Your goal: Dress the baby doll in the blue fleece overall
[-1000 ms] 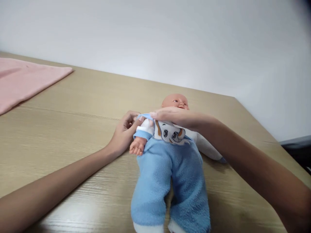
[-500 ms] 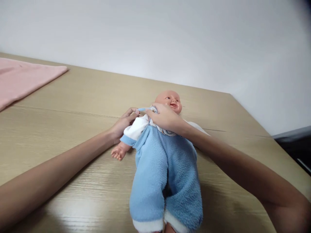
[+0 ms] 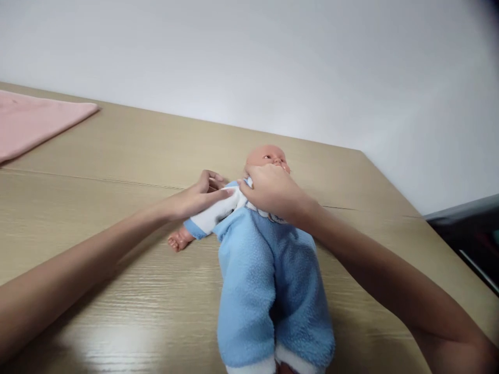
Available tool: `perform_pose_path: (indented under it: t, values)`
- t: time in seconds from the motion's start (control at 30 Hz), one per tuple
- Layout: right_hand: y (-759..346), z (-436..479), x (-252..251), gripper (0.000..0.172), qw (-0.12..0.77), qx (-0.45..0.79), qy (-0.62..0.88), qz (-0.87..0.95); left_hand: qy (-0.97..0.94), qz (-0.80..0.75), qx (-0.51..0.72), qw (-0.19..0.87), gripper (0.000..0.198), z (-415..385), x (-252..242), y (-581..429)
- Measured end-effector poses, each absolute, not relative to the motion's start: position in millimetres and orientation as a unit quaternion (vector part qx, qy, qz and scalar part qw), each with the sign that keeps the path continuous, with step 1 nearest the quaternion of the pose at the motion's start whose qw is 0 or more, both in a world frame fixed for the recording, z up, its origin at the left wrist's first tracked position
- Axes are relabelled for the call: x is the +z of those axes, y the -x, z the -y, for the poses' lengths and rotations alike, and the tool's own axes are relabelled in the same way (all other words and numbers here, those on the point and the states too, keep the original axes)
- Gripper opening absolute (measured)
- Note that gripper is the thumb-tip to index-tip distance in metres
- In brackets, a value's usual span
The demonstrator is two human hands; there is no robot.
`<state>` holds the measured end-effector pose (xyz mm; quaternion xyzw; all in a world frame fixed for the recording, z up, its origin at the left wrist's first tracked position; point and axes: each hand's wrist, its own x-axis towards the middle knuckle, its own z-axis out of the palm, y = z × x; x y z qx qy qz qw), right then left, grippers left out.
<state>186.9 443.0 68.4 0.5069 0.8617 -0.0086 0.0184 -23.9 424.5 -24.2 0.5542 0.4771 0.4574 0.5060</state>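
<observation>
A baby doll (image 3: 266,156) lies face up, its head away from me, dressed in a fleecy blue outfit (image 3: 249,280) with white sleeves. My left hand (image 3: 198,196) rests at the white sleeve (image 3: 216,214) on the left, thumb on the cloth and fingers bent behind it, closed on the sleeve near the shoulder. Across the doll's chest and neck lies my right hand (image 3: 275,191), its thumb and fingers closed on the collar and covering the doll's chin. The doll's other arm is hidden behind my right arm.
The wooden table (image 3: 136,140) has a seam running across it. A pink cloth (image 3: 39,119) lies at the far left. Behind the table stands a pale wall, and a dark object (image 3: 468,221) is beyond the right edge.
My left hand has shifted from the pulled-out collar edge onto the sleeve. The collar edge has dropped back, and the doll's left-side sleeve lies straighter outward. My right hand covers more of the chin.
</observation>
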Motion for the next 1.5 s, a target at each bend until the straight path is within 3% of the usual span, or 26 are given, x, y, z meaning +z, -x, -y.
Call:
perform_pose_path:
  t: [0.2,0.4,0.53,0.63,0.73,0.87,1.0,1.17,1.23,1.27,1.33,1.4,1.5]
  values:
    - [-179,-448,65,0.036,0.023,-0.038,-0.486,-0.873,-0.706,-0.441,0.291,0.471,0.052,-414,3,48]
    - [-153,-465,69,0.018,0.061,-0.076,-0.441,-0.892,-0.775,-0.514,0.240,0.280,0.073,-389,16,33]
    - [-150,-461,72,0.029,0.074,-0.012,-0.482,-0.873,-0.815,-0.514,0.199,0.175,0.056,-383,21,39]
    - [-161,-453,77,0.030,0.090,0.046,-0.495,-0.863,-0.808,-0.536,0.144,0.196,0.044,-391,20,50]
    - [-176,-447,82,0.020,0.092,0.047,-0.484,-0.869,-0.795,-0.544,0.121,0.242,0.052,-398,20,56]
    - [-200,-440,85,0.015,0.006,-0.010,-0.485,-0.875,-0.781,-0.563,0.070,0.261,0.064,-396,29,52]
    - [-234,-429,84,0.028,-0.048,-0.117,-0.484,-0.866,-0.767,-0.575,-0.012,0.285,0.069,-392,38,44]
    - [-304,-414,62,0.044,-0.122,-0.273,-0.440,-0.847,-0.749,-0.588,-0.029,0.304,0.079,-397,30,49]
    - [-335,-403,41,0.041,-0.164,-0.302,-0.444,-0.827,-0.749,-0.594,-0.020,0.293,0.084,-395,27,53]
    - [-349,-397,30,0.038,-0.202,-0.280,-0.455,-0.821,-0.763,-0.588,-0.002,0.268,0.084,-392,28,53]
    - [-377,-383,5,0.036,-0.283,-0.121,-0.464,-0.830,-0.803,-0.560,0.057,0.194,0.077,-384,36,46]
    - [-401,-373,-17,0.037,-0.316,0.000,-0.451,-0.835,-0.834,-0.519,0.129,0.134,0.062,-376,48,27]
    - [-431,-372,-37,0.057,-0.297,0.008,-0.435,-0.850,-0.859,-0.452,0.203,0.128,0.043,-375,66,-20]
